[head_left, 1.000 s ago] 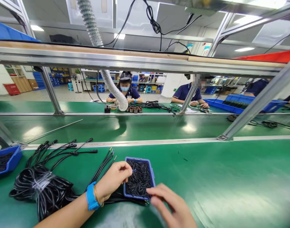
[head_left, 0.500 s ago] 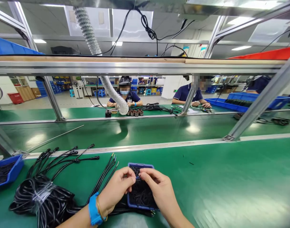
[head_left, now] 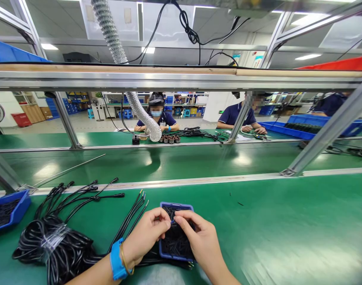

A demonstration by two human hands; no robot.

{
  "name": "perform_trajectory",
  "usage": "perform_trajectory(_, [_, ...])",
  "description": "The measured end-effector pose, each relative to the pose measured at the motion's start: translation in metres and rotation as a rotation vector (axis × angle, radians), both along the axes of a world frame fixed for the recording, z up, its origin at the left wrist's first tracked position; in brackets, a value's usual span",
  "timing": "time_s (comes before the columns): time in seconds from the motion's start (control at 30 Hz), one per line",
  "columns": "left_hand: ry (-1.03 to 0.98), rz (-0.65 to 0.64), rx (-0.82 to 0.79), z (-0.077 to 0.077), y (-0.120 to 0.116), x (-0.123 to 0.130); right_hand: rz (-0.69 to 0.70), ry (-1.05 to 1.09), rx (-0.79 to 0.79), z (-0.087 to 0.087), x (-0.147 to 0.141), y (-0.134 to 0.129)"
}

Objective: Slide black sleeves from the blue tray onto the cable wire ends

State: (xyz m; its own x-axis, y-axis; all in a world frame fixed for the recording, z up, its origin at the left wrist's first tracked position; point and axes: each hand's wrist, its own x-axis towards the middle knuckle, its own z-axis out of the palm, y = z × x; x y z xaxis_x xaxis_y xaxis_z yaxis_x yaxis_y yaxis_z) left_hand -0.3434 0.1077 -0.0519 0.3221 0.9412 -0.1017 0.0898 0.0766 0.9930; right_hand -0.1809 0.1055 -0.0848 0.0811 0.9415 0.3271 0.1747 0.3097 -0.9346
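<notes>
Over a small blue bin (head_left: 177,205) full of short black tube pieces (head_left: 176,241), my two hands meet fingertip to fingertip. My left hand (head_left: 149,231), with a blue band and a thin bangle at the wrist, is closed in a pinch on a thin wire, a bit of blue showing at its tips. My right hand (head_left: 200,233) pinches a tiny dark piece, seemingly a short black tube, against it; the fingers largely cover it. Black cables (head_left: 129,217) with stripped, coloured wire ends lie beside my left hand. More cable ends (head_left: 181,264) stick out below the bin.
A tied bundle of black cables (head_left: 53,245) with connectors (head_left: 94,190) lies at left, by another blue bin (head_left: 20,209) of black pieces. Metal frame posts (head_left: 323,134) and a rail cross ahead. A flexible duct (head_left: 139,113) hangs down. Two co-workers (head_left: 165,118) sit opposite.
The view has shifted very slightly. My hands hold nearly the same pose over the bin, fingertips still together.
</notes>
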Motion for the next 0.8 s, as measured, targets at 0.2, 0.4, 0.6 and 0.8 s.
perform_trajectory(0.2, [-0.029,-0.008,0.004,-0.003,0.001,0.0,0.087,-0.122,0.297,0.0,0.002,0.001])
perform_trajectory(0.4, [-0.031,0.002,-0.042,-0.004,0.002,-0.004,0.174,-0.296,0.395,0.001,0.007,0.0])
perform_trajectory(0.6, [0.019,0.039,0.028,-0.002,0.002,-0.006,0.107,-0.289,0.252,-0.001,0.012,0.003])
perform_trajectory(0.8, [0.028,0.082,0.059,-0.002,0.005,-0.006,0.219,-0.319,0.296,0.005,0.011,0.002])
